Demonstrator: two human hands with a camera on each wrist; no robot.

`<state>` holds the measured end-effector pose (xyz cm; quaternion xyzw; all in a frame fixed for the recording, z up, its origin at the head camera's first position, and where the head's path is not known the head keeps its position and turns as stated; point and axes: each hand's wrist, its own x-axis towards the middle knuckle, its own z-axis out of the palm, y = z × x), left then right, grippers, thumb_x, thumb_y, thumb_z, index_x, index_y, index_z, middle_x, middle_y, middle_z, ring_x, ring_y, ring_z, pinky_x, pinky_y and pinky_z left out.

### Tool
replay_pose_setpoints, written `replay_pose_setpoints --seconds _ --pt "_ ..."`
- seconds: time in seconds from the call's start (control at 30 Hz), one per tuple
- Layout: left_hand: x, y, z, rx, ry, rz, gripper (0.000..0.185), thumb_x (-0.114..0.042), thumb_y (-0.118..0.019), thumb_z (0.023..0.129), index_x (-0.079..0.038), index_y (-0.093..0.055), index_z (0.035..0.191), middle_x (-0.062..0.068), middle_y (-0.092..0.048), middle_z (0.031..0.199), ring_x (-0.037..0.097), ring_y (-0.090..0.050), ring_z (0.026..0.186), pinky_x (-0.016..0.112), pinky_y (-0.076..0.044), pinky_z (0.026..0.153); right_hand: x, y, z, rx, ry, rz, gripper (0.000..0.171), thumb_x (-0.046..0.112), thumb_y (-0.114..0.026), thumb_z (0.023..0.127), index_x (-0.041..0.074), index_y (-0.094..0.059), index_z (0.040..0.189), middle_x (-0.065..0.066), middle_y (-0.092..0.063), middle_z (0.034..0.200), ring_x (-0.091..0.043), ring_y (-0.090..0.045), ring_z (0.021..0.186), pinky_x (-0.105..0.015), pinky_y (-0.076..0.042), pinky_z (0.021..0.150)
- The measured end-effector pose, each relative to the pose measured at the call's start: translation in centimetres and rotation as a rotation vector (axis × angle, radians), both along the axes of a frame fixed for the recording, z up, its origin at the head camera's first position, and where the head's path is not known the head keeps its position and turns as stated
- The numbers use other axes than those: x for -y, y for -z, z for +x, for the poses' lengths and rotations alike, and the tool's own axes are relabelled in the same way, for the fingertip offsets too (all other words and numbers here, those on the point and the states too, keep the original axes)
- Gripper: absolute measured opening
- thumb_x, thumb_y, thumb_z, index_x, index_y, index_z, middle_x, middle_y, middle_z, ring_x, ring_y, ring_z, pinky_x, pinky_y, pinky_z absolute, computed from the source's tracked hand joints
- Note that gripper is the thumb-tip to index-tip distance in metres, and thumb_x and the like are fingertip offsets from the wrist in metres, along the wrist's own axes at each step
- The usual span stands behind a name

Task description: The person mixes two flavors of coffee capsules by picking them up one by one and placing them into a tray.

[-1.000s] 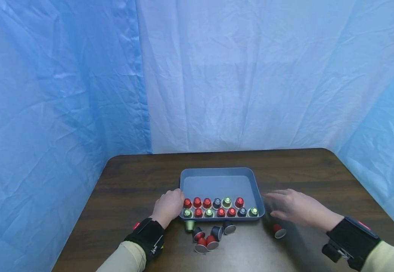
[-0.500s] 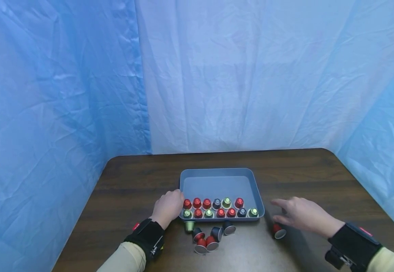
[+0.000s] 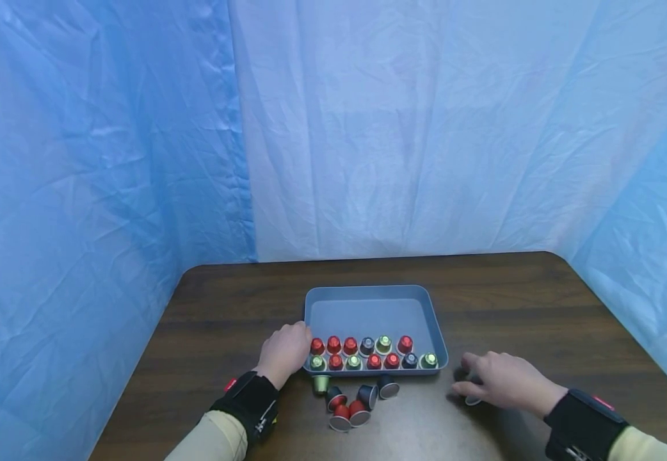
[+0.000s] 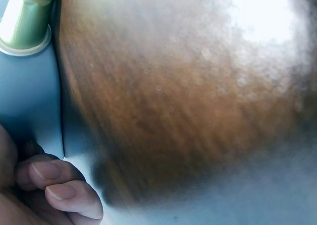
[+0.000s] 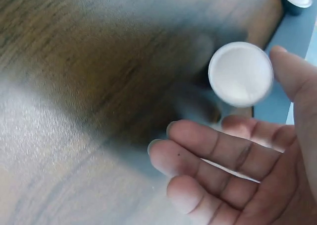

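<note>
My left hand (image 3: pixel 285 351) grips the left rim of a blue-grey tray (image 3: pixel 374 312); in the left wrist view its curled fingers (image 4: pixel 69 193) lie at the tray's corner. Two rows of red, green and dark coffee capsules stand along the tray's near side. To the right of the tray, my right hand (image 3: pixel 500 381) is low over the table around a loose capsule. That capsule (image 5: pixel 240 76) shows its pale lid in the right wrist view, between thumb and index finger, with a small gap to the index finger. The other fingers are loosely extended.
Before the tray lie several loose coffee capsules: a green one (image 3: pixel 321 384), dark ones (image 3: pixel 388 386) and red ones (image 3: pixel 340 417). The dark wooden table (image 3: pixel 241 294) has blue sheets (image 3: pixel 425 128) hanging behind it and at both sides.
My right hand has moved away from the tray's right edge and down to the loose red capsule, now covering most of it. The left hand and tray have stayed put.
</note>
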<state>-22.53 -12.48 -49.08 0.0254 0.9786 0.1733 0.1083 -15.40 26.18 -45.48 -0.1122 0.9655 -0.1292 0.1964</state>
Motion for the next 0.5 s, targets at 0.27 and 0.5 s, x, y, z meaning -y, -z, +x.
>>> replay_pose_setpoints --seconds 0.27,0.5 --pt "-0.01 0.02 -0.03 0.001 -0.006 0.009 0.024 -0.028 -0.060 0.104 -0.004 -0.064 0.105 0.004 -0.056 0.076 0.018 -0.059 0.068 0.037 -0.056 0.064 0.21 0.68 0.37 0.011 -0.028 -0.040 0.041 0.046 -0.081 0.085 0.017 -0.058 0.101 0.003 -0.052 0.068 -0.013 -0.052 0.054 -0.027 -0.036 0.051" --pt "-0.01 -0.02 0.02 0.004 -0.011 0.017 0.025 -0.029 -0.060 0.104 -0.004 -0.064 0.105 0.004 -0.056 0.076 0.018 -0.059 0.067 0.036 -0.055 0.063 0.27 0.71 0.18 0.045 -0.021 -0.023 0.037 0.037 -0.085 0.082 0.017 -0.059 0.100 0.003 -0.055 0.074 -0.015 -0.053 0.061 -0.032 -0.041 0.056"
